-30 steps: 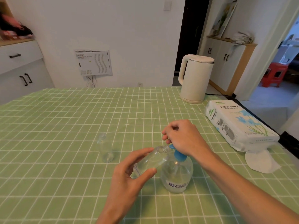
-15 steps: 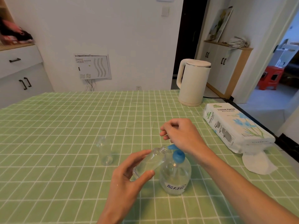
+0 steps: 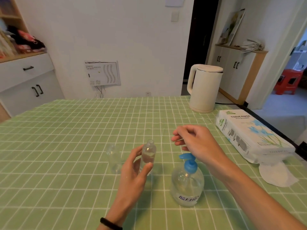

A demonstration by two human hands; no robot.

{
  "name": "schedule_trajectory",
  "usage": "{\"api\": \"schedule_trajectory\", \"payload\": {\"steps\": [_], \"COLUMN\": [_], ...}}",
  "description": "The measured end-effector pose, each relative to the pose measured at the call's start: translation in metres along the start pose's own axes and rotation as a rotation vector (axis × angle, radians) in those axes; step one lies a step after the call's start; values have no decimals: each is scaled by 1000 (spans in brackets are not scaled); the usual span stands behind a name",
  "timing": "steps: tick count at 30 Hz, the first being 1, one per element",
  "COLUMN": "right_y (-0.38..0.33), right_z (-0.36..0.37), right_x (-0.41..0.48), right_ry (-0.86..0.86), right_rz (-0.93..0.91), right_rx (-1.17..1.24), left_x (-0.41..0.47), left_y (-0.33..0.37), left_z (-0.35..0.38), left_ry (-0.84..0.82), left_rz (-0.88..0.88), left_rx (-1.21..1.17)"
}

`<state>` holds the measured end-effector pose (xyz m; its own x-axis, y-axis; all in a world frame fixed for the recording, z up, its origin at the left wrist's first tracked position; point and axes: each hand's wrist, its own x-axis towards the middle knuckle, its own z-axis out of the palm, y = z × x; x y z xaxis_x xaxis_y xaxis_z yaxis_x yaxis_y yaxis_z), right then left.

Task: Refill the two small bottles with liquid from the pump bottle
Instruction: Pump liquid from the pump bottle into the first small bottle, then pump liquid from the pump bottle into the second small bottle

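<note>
Refill roughly halfway, at a guess.
Left hand [image 3: 132, 176] fingers grip first small bottle [image 3: 149, 151], seemingly part-filled; right hand [image 3: 197, 143] slack, empty, above pump bottle [image 3: 187, 186]; second small bottle [image 3: 113, 157] looks empty.

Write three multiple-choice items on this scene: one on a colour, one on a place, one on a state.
1. What colour is the pump head of the pump bottle?
A. red
B. blue
C. white

2. Where on the table is the kettle?
A. at the near edge
B. at the far left corner
C. at the far edge on the right, beyond the tissue pack

3. How is the small bottle in the left hand?
A. upright and uncapped
B. lying on its side
C. capped

Answers:
1 B: the head above the clear body is blue.
2 C: the kettle stands at the far right edge, behind the pack.
3 A: its open mouth points up, with thumb and fingers round its body.
</note>
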<state>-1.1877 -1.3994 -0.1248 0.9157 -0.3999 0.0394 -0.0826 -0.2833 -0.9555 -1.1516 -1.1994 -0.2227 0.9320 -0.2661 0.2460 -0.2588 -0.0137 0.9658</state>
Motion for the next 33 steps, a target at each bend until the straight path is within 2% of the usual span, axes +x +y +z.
{"api": "schedule_trajectory", "payload": {"steps": [9, 15, 25, 30, 33], "right_y": [18, 23, 30, 27, 25], "right_z": [-7, -2, 2, 3, 1], "right_x": [-12, -22, -27, -29, -30], "right_ry": [12, -48, -22, -12, -10], "right_rz": [45, 40, 28, 5, -17], "right_rx": [98, 153, 189, 197, 192], "left_x": [29, 44, 29, -21, -35], "left_y": [-28, -35, -16, 2, 14], "left_z": [13, 10, 3, -7, -26], "left_ry": [32, 35, -46, -82, 61], "left_rz": [-40, -60, -115, 6, 182], "left_rx": [93, 114, 216, 294, 332]}}
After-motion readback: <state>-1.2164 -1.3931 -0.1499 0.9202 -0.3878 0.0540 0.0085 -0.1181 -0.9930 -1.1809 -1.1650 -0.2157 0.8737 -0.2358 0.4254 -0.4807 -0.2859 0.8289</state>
